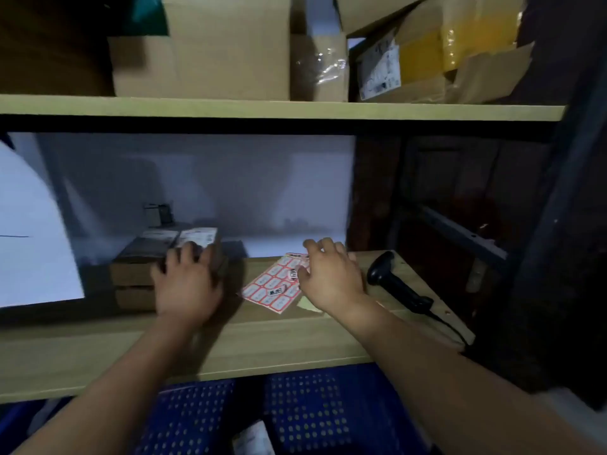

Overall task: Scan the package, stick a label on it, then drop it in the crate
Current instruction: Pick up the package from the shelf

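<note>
A stack of flat brown packages (pixel 141 261) sits on the wooden shelf (pixel 98 349), the top one bearing white printed labels. My left hand (pixel 187 287) lies on the right end of the top package, fingers curled over its edge. A red-and-white label sheet (pixel 272 287) lies to the right of the stack. My right hand (pixel 331 277) rests on that sheet, fingers spread. A black handheld scanner (pixel 394 280) lies on the shelf further right, untouched. Below the shelf edge stands a blue perforated crate (pixel 315 412) with a white-labelled item inside.
An upper shelf (pixel 282 108) carries several cardboard boxes (pixel 203 47). A white panel (pixel 197 188) backs the work shelf. A dark metal rack frame (pixel 460 234) stands at the right. The scanner's cable (pixel 450 326) trails off the shelf's right edge.
</note>
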`<state>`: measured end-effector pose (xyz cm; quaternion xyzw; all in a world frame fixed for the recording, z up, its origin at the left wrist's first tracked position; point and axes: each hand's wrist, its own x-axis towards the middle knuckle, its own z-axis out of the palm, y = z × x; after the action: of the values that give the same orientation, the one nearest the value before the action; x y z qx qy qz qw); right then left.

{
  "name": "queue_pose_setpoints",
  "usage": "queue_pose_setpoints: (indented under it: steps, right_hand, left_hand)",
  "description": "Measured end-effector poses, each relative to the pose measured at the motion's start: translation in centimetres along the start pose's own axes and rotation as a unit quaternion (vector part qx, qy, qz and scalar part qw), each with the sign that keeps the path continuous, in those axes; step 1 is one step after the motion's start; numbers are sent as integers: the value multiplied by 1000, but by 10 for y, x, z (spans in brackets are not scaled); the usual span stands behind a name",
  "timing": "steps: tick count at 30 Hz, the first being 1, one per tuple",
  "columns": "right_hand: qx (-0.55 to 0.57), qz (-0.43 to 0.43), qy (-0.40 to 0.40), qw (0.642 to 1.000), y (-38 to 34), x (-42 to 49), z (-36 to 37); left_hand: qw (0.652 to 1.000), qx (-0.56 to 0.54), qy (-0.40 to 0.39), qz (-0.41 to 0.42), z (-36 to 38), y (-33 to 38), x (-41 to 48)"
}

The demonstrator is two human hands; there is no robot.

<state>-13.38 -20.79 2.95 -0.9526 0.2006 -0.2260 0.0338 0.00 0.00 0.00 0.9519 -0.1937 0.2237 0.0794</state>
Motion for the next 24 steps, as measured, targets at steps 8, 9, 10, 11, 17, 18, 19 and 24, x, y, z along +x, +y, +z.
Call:
queue_pose_setpoints:
  steps: [8,9,10,11,17,18,19,24]
  right_hand:
    - [-67,66,-15,995,73,-10,8]
    - [-75,79,-16,994,83,-12,11]
    - [-80,93,-20,992,92,-15,13]
    - [-85,107,-18,990,101,-18,16]
    - [-108,187,-12,976,139,-24,30]
    - [-105,199,-27,974,143,-22,32]
    - [-98,208,-42,972,147,-21,33]
    - [-47,204,-72,975,155,-16,31]
  left_hand:
    - [984,-107,131,57,16,-3,1]
    - [978,-131,148,70,15,2,-1]
    - [970,-156,164,89,11,10,-5]
    - [959,-185,180,114,9,20,-9]
    - [897,-230,255,280,6,103,-42]
    - [891,-230,256,295,7,116,-47]
    - [889,-233,251,303,9,127,-52]
    - [888,-234,255,304,18,156,-64]
